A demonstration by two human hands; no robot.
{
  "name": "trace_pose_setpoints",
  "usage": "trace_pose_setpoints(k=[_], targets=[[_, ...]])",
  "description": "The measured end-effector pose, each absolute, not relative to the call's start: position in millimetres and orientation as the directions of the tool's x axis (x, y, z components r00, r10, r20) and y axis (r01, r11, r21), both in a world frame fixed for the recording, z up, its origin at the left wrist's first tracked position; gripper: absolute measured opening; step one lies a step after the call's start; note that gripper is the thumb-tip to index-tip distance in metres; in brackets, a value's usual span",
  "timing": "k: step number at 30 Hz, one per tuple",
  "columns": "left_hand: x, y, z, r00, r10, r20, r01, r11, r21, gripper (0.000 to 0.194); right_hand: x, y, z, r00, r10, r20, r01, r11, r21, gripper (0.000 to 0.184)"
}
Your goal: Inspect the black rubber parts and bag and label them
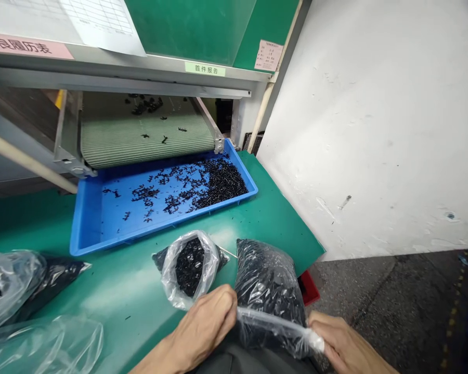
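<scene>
A clear plastic bag (271,280) full of small black parts lies at the table's front edge, its mouth toward me. My left hand (214,314) is closed on one end of the bag's gathered mouth. At the other end, my right hand (335,337) grips the same edge, and the plastic is stretched between them. Just left of it stands an open plastic bag (190,267) with its rim rolled down, holding black pieces. My left hand is close beside that rim; whether they touch I cannot tell.
A blue tray (117,228) with scattered black parts sits below a green conveyor belt (148,140) carrying several more. Another filled bag (19,285) and loose clear plastic (50,343) lie at left. A white panel (374,130) borders the right; a red bin (309,287) shows below the table edge.
</scene>
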State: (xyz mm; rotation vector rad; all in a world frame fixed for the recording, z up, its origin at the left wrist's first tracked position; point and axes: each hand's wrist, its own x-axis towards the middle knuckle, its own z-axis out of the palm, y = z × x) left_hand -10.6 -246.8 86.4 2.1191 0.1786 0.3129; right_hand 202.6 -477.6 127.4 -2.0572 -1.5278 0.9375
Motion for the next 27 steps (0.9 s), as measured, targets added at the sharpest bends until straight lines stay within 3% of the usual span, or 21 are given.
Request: trace_pose_setpoints(k=[3,6,8,10,12,15,18,22,25,27], targets=[[-23,-253,89,0.967,0.254,0.019,0.121,-0.525,0.843,0.017,193,-484,119,0.086,0.83,-0.55,0.166,-0.557,-0.814,0.041],[-37,-260,99,0.969,0.203,-0.14,0.219,-0.444,0.869,0.013,182,-489,106,0.005,0.752,-0.659,-0.272,-0.633,-0.725,0.053],[-43,-261,106,0.959,0.141,-0.248,0.284,-0.384,0.879,0.014,176,-492,100,0.038,0.71,-0.703,-0.4,-0.634,-0.661,0.053],[-45,-258,109,0.928,0.052,-0.37,0.371,-0.245,0.896,0.017,174,-494,97,0.104,0.644,-0.758,-0.412,-0.666,-0.622,0.052],[-43,-256,103,0.89,-0.073,-0.449,0.453,0.035,0.891,0.02,175,-494,97,0.196,0.592,-0.782,-0.334,-0.709,-0.621,0.054],[-38,-261,81,0.91,-0.183,-0.372,0.411,0.511,0.755,0.032,180,-490,99,0.439,0.582,-0.684,-0.115,-0.719,-0.685,0.051],[-34,-272,59,0.941,-0.12,-0.316,0.288,0.773,0.565,0.034,182,-484,101,0.659,0.554,-0.509,0.01,-0.683,-0.73,0.047],[-32,-282,53,0.917,0.034,-0.398,0.155,0.888,0.433,0.029,182,-481,102,0.596,0.517,-0.615,-0.148,-0.681,-0.717,0.032],[-30,-283,59,0.904,0.129,-0.408,0.087,0.878,0.471,0.043,185,-484,102,0.423,0.524,-0.739,-0.385,-0.634,-0.671,0.038],[-28,-282,62,0.887,0.171,-0.429,0.104,0.831,0.547,0.042,187,-486,100,0.31,0.547,-0.777,-0.546,-0.567,-0.617,0.047]])
